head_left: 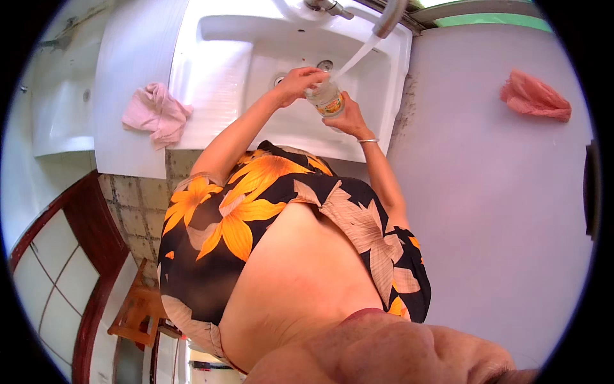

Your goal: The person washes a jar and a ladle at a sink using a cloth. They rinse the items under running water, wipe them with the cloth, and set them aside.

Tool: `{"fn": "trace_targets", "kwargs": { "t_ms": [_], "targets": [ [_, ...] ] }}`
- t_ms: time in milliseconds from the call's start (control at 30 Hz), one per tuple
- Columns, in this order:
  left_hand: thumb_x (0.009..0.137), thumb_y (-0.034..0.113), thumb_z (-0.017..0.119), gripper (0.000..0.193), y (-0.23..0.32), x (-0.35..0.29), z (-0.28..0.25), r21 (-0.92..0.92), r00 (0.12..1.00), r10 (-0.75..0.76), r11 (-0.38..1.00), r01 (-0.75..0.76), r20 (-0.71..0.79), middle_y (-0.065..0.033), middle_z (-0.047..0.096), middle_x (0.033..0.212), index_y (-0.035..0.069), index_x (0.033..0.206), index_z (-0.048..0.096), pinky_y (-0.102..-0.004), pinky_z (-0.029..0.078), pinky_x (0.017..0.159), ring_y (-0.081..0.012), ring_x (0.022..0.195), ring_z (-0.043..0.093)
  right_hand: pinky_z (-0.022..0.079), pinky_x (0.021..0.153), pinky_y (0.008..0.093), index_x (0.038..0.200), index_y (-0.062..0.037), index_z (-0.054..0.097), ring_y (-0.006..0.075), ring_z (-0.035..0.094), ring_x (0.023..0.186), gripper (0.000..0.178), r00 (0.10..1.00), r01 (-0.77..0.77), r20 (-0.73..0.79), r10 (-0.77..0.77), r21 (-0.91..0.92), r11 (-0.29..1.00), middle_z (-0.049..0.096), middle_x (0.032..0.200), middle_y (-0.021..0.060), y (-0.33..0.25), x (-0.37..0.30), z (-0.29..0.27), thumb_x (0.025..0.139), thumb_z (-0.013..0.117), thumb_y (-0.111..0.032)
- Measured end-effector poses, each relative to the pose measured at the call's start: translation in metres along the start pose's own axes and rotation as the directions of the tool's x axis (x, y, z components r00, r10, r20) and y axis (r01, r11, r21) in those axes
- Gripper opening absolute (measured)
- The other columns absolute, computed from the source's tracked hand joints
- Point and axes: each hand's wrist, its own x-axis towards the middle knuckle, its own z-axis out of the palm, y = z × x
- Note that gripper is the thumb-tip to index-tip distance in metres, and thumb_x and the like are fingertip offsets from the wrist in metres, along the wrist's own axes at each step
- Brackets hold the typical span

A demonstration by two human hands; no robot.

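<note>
Bottle (326, 101): small clear bottle with an orange-and-yellow label, held over the basin of the white sink (224, 51), toward 12 o'clock in the view; its mouth tilts up to the stream of water (355, 59).
Left hand (300, 82): fingers curled over the bottle's top at about 11 o'clock of it, closed on the neck area; how tightly they press I cannot tell.
Right hand (347, 116): wrapped around the lower body of the bottle from 5 o'clock, closed on it; a thin silver bangle (368, 140) sits on the wrist.
Water: runs in a slanting white stream from the metal tap spout (389, 18) at 1 o'clock down to the bottle's mouth.
Sink: white, rectangular basin with a drain (325, 64) just above the hands; a ribbed draining surface extends to 9 o'clock.
Pink cloth (157, 114): crumpled on the draining surface, well apart from the hands, at 9 o'clock of them.
Second pink cloth (534, 96): bunched on the pale countertop (486, 205), at 3 o'clock of the bottle, well apart.
Clothing: black garment (256, 205) with large orange flowers, below the forearms.
Wooden stool (137, 310): low down at 7 o'clock, by the tiled wall.
</note>
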Motion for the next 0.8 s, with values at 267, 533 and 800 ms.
{"fn": "trace_targets", "kwargs": {
  "t_ms": [267, 533, 800],
  "targets": [
    [0.085, 0.022, 0.055, 0.022, -0.125, 0.043, -0.026, -0.413, 0.847, -0.531, 0.774, 0.48, -0.012, -0.0079, 0.06, 0.095, 0.007, 0.101, 0.06, -0.0445, 0.053, 0.067, -0.0219, 0.081, 0.063, 0.05, 0.075, 0.0399, 0.109, 0.0044, 0.049, 0.0353, 0.062, 0.084, 0.081, 0.903, -0.189, 0.201, 0.38, -0.608, 0.771, 0.063, 0.09, 0.0204, -0.041, -0.006, 0.025, 0.049, 0.076, -0.043],
    [0.085, 0.022, 0.056, 0.028, -0.165, 0.066, -0.051, -0.608, 0.846, -0.532, 0.687, 0.398, -0.048, -0.008, 0.057, 0.095, 0.005, 0.107, 0.056, -0.0496, 0.05, 0.076, -0.0236, 0.086, 0.058, 0.051, 0.073, 0.0398, 0.098, 0.0053, 0.056, 0.0349, 0.063, 0.084, 0.073, 0.861, -0.256, 0.135, 0.491, -0.718, 0.647, 0.064, 0.091, 0.0214, -0.092, 0.005, 0.024, 0.049, 0.075, -0.046],
    [0.083, 0.027, 0.058, 0.039, -0.081, 0.041, -0.022, -0.613, 0.761, -0.631, 0.664, 0.428, -0.151, -0.0087, 0.044, 0.115, 0.011, 0.118, 0.049, -0.0587, 0.036, 0.091, -0.0291, 0.107, 0.041, 0.051, 0.074, 0.0383, 0.1, 0.0048, 0.057, 0.0338, 0.063, 0.085, 0.075, 0.841, -0.362, 0.052, 0.538, -0.686, 0.631, 0.065, 0.091, 0.0199, -0.074, -0.004, -0.019, 0.046, 0.077, -0.044]
  ]
}}
